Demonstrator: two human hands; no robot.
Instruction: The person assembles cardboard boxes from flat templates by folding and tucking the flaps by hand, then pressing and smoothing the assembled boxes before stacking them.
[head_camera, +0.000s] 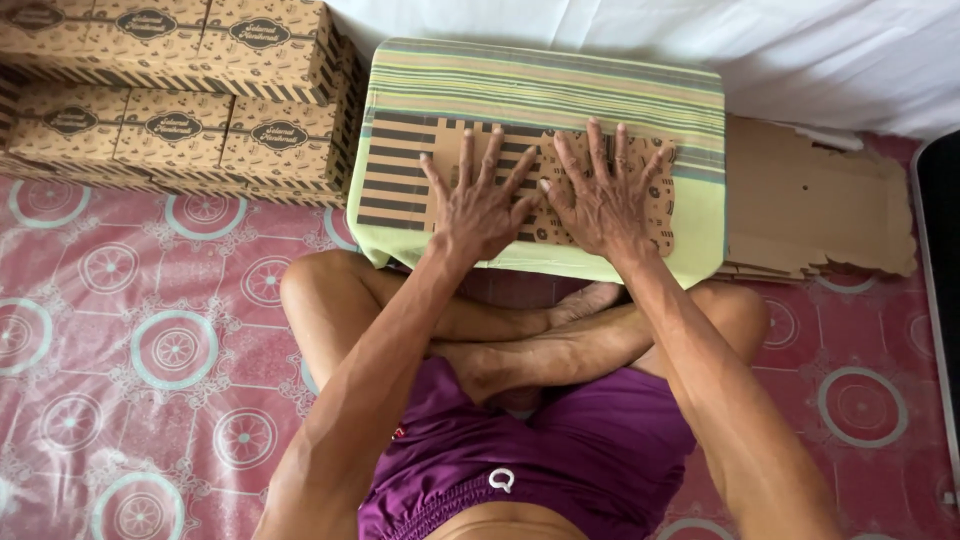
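**Two flat hands press a box sheet**

While the person sits cross-legged on the pink floor mat with round patterns (150, 340), both hands lie spread out on a flat brown cardboard sheet printed with dark stripes and small pictures (400, 180). The sheet rests on a low desk covered with a pale green striped cloth (550, 85), just in front of the person's knees. The left hand (478, 205) is wide open, fingers apart, palm down on the middle of the sheet. The right hand (605, 195) is open the same way, just beside it, thumbs almost touching. Neither hand grips anything; they only press.

It looks like the sheet is being held flat and smooth. A fold along its lines would call for fingers under an edge.

Stacked brown printed boxes (190, 100) stand to the left. A pile of plain brown cardboard sheets (820, 200) lies to the right.
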